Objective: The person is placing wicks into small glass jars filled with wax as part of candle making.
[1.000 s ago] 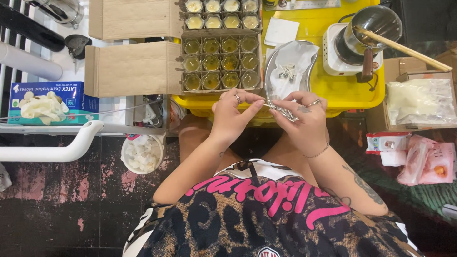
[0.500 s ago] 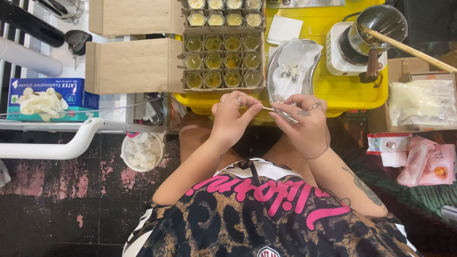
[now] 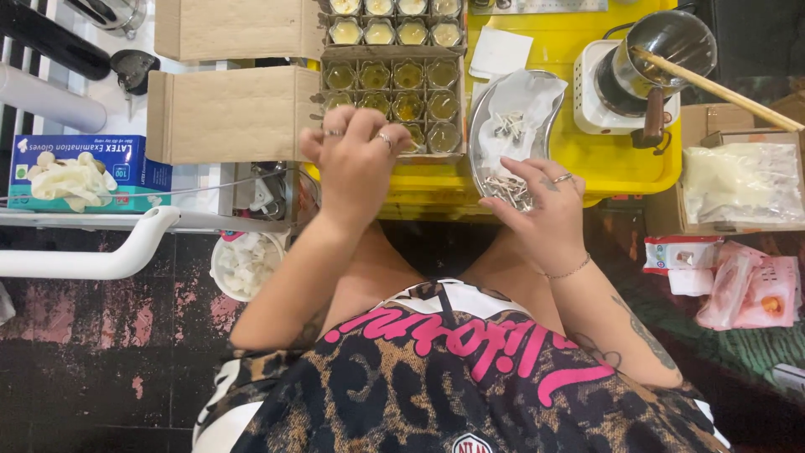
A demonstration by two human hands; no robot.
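Note:
My left hand [image 3: 356,159] hovers over the near rows of a cardboard box of small glass jars [image 3: 394,84] filled with pale yellow wax. Its fingers curl downward and hide whatever is in them. My right hand [image 3: 537,205] is at the near end of an oval metal tray [image 3: 478,134], fingers spread and fingertips touching a pile of small metal pieces [image 3: 503,189]. The tray is lined with white paper and rests on a yellow tray [image 3: 620,159].
A dark pot [image 3: 662,50] with a wooden stick [image 3: 721,88] stands on a white heater at the back right. There is a glove box [image 3: 75,172] at left, a white tub [image 3: 243,264] below it, and plastic bags [image 3: 742,184] and pink packets [image 3: 746,289] at right.
My hands were together in front of me, pinching a thin piece between them. They have parted: the left went forward over the jars, the right went to the metal tray.

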